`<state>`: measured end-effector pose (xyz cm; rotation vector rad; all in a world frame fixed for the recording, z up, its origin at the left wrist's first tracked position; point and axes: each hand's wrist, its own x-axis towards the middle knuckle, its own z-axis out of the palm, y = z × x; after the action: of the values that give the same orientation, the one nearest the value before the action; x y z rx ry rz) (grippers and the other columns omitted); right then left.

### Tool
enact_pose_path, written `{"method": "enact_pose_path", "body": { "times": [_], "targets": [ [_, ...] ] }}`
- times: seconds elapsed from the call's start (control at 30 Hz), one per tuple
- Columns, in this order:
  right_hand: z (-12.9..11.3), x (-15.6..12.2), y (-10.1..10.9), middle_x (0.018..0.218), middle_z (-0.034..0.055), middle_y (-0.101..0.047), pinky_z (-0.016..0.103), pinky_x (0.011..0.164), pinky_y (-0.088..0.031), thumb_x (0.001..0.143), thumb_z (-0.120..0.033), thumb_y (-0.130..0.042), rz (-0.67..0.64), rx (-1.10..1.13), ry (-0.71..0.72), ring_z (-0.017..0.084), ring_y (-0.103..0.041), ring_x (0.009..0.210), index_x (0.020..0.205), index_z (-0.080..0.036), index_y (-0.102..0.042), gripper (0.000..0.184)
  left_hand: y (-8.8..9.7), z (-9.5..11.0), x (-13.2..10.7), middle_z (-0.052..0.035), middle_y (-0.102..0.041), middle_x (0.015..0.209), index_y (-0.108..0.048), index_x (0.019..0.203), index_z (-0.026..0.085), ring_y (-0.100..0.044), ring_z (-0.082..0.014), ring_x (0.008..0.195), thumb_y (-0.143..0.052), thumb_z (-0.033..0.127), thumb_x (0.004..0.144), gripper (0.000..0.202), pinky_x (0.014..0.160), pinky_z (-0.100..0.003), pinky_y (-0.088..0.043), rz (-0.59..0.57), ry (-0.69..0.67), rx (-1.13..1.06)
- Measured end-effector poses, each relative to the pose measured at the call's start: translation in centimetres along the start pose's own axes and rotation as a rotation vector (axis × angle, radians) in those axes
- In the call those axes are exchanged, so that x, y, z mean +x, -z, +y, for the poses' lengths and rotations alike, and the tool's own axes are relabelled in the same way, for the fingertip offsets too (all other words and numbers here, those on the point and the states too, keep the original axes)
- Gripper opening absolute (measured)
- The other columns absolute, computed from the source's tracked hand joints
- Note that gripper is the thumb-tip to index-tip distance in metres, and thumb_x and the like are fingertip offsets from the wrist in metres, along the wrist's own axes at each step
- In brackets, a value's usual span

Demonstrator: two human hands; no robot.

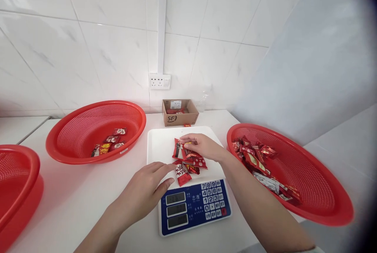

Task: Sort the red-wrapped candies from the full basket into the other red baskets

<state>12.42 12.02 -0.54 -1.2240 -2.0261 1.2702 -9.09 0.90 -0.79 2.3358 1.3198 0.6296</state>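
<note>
A white electronic scale [160, 143] stands before me, with a small pile of red snack packets [196, 161] on its pan. My right hand [203, 146] reaches over the back of the pile, its fingers and thumb apart, touching or just above a red packet [178, 149]; the packets below it are partly hidden. My left hand [150, 180] hovers at the pan's left front, fingers stretched out, with nothing in it. Its fingertips are close to a red-and-white packet [182, 173]. The blue keypad panel [196, 206] faces me, its display digits hard to read.
A red plastic basket [318, 190] on the right holds many snack packets. Another red basket [88, 117] at left holds several. A third basket [20, 166] is cut off at the left edge. Behind the scale sits a cardboard box [184, 119] against the tiled wall, below a socket [160, 81].
</note>
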Motion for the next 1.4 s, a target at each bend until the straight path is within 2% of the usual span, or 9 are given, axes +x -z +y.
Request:
{"method": "enact_pose_path", "body": {
  "times": [0.27, 0.53, 0.67, 0.77, 0.87, 1.0, 1.1, 1.2, 1.4],
  "targets": [
    [-0.9, -6.9, 0.1, 0.099, 0.006, -0.068, 0.026, 0.059, -0.053, 0.081, -0.037, -0.056, 0.323, 0.198, -0.017, 0.014, -0.064, 0.073, 0.106, -0.021, -0.06, 0.03, 0.2, 0.8, -0.3, -0.0031, -0.066, 0.107, -0.055, 0.114, 0.028, -0.061, -0.0184, 0.095, -0.039, 0.035, 0.092, 0.028, 0.079, -0.03, -0.05, 0.008, 0.007, -0.071],
    [-0.8, -11.9, -7.2, 0.085, 0.003, -0.068, 0.027, 0.065, -0.054, 0.083, -0.038, -0.054, 0.241, 0.312, 0.013, 0.016, -0.064, 0.076, 0.095, -0.025, -0.064, 0.021, -1.9, 3.9, -0.6, -0.0018, -0.066, 0.083, -0.057, 0.088, 0.023, -0.059, -0.0166, 0.071, -0.047, 0.044, 0.087, 0.023, 0.06, -0.024, -0.045, -0.155, -0.011, -0.182],
    [-0.5, -12.5, -8.4, 0.091, 0.0048, -0.068, 0.027, 0.06, -0.054, 0.085, -0.041, -0.05, 0.253, 0.289, 0.001, 0.017, -0.065, 0.075, 0.098, -0.026, -0.065, 0.025, -3.3, 4.8, -0.5, -0.0002, -0.064, 0.077, -0.053, 0.077, 0.021, -0.057, -0.0135, 0.065, -0.047, 0.032, 0.087, 0.016, 0.056, -0.022, -0.042, -0.143, 0.065, -0.262],
    [0.6, -13.2, -6.4, 0.084, 0.0047, -0.069, 0.03, 0.065, -0.054, 0.084, -0.041, -0.052, 0.428, 0.116, 0.037, 0.018, -0.065, 0.072, 0.095, -0.026, -0.067, 0.024, -3.5, 4.9, -0.5, -0.0005, -0.064, 0.078, -0.055, 0.082, 0.022, -0.058, -0.0139, 0.067, -0.044, 0.034, 0.089, 0.017, 0.058, -0.023, -0.044, -0.135, 0.062, -0.268],
    [2.5, -14.4, -2.0, 0.082, 0.0058, -0.07, 0.035, 0.067, -0.054, 0.082, -0.046, -0.051, 0.8, -0.091, -0.046, 0.022, -0.065, 0.072, 0.095, -0.025, -0.066, 0.028, -3.1, 4.3, -0.2, -0.0022, -0.064, 0.085, -0.057, 0.089, 0.023, -0.059, -0.0155, 0.074, -0.042, 0.035, 0.09, 0.019, 0.064, -0.025, -0.047, -0.078, 0.068, -0.234],
    [4.7, -15.6, 2.9, 0.109, 0.0133, -0.065, 0.053, 0.086, -0.044, 0.083, -0.047, -0.046, 1.169, -0.557, -0.196, 0.034, -0.054, 0.106, 0.113, -0.021, -0.06, 0.042, -2.3, 3.1, 0.8, -0.0057, -0.063, 0.092, -0.062, 0.096, 0.023, -0.057, -0.0198, 0.089, -0.039, 0.027, 0.091, 0.024, 0.075, -0.033, -0.048, 0.063, 0.023, -0.099],
    [5.0, -14.7, 2.3, 0.113, 0.0133, -0.062, 0.053, 0.09, -0.041, 0.085, -0.046, -0.045, 1.063, -0.65, -0.037, 0.032, -0.051, 0.109, 0.113, -0.02, -0.06, 0.041, -2.3, 2.6, 1.8, -0.0063, -0.061, 0.093, -0.064, 0.103, 0.026, -0.055, -0.0217, 0.091, -0.044, 0.028, 0.09, 0.025, 0.076, -0.036, -0.048, 0.056, 0.034, -0.012],
    [4.1, -12.4, -1.1, 0.107, 0.0093, -0.065, 0.05, 0.09, -0.042, 0.084, -0.043, -0.05, 0.723, -0.664, 0.22, 0.029, -0.052, 0.107, 0.099, -0.023, -0.066, 0.029, -2.9, 2.5, 2.6, -0.0059, -0.059, 0.092, -0.066, 0.102, 0.028, -0.054, -0.0223, 0.089, -0.048, 0.026, 0.087, 0.023, 0.076, -0.038, -0.048, 0.019, 0.045, 0.066],
    [2.1, -9.2, -4.1, 0.101, 0.0084, -0.063, 0.044, 0.08, -0.047, 0.082, -0.015, -0.053, 0.435, -0.672, 0.324, 0.026, -0.053, 0.097, 0.098, -0.025, -0.067, 0.023, -3.6, 1.1, 2.5, -0.0059, -0.058, 0.089, -0.065, 0.101, 0.025, -0.054, -0.022, 0.086, -0.047, 0.019, 0.087, 0.024, 0.076, -0.039, -0.047, 0.091, 0.104, 0.123]
  ]
}}
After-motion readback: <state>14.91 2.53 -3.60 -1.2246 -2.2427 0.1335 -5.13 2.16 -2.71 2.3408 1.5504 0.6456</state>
